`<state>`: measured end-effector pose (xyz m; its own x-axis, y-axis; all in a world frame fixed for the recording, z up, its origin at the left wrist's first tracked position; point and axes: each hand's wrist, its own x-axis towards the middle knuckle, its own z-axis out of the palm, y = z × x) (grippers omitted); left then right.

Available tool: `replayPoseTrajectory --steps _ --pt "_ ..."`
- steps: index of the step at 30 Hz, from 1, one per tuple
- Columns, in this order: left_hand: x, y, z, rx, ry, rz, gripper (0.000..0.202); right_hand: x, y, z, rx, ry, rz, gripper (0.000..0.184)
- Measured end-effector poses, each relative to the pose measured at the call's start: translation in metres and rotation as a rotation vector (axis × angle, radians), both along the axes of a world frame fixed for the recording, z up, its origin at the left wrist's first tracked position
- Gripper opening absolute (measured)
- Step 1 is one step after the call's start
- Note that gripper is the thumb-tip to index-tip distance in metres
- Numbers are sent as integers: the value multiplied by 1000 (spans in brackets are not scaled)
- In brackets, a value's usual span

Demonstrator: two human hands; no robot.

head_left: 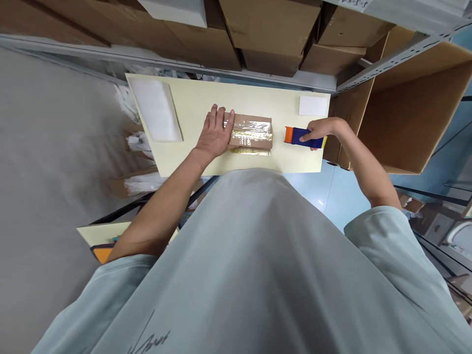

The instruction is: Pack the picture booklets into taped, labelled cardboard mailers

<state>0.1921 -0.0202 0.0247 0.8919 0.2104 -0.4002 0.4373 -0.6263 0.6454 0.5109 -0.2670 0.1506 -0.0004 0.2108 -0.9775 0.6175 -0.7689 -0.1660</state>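
A small brown cardboard box (254, 132), glossy with clear tape across its top, lies in the middle of a pale yellow table (191, 98). My left hand (216, 132) rests flat on the box's left end, fingers stretched out. My right hand (324, 130) grips a blue tape dispenser (300, 136) with an orange head and a yellow end. The dispenser sits just right of the box, its orange head pointing at it, a small gap between them.
A white foam sheet (157, 110) lies at the table's left end and a small white pad (313, 105) at the back right. Cardboard boxes (269, 24) fill the shelf behind. A large open carton (413, 108) stands at the right. Bags lie on the floor at the left.
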Motion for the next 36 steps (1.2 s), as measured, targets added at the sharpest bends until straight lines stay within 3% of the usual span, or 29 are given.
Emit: replayPoseTrajectory --steps 6,11,15,18,21,24,27,29,32,34,36 --pt "0 -2 -2 47 -7 -24 122 -37 14 -21 41 -134 37 32" --pt "0 0 -15 51 -47 -14 127 -70 23 -35 91 -270 46 21" --pt "-4 2 -22 50 -86 -23 131 -86 18 -47 25 -489 14 15" --pt "-15 5 -22 58 -107 -9 133 -86 1 -39 83 -492 -63 21" --pt "-28 8 -14 118 -48 -27 144 -85 -10 -12 269 -543 -124 32" --pt "-30 7 10 172 -57 -61 150 -86 -1 25 457 -606 -196 36" --pt "-9 1 52 220 -304 -94 134 -85 30 59 634 -594 -254 38" --pt "16 -2 86 269 -549 -91 118 -78 61 78 796 -551 -244 42" --pt "60 8 133 309 -768 -32 119 -58 120 102 1071 -544 -140 46" --pt "88 24 155 304 -803 10 122 -39 164 113 1208 -594 -46 48" --pt "112 45 168 285 -807 65 125 -20 208 120 1268 -645 40 47"
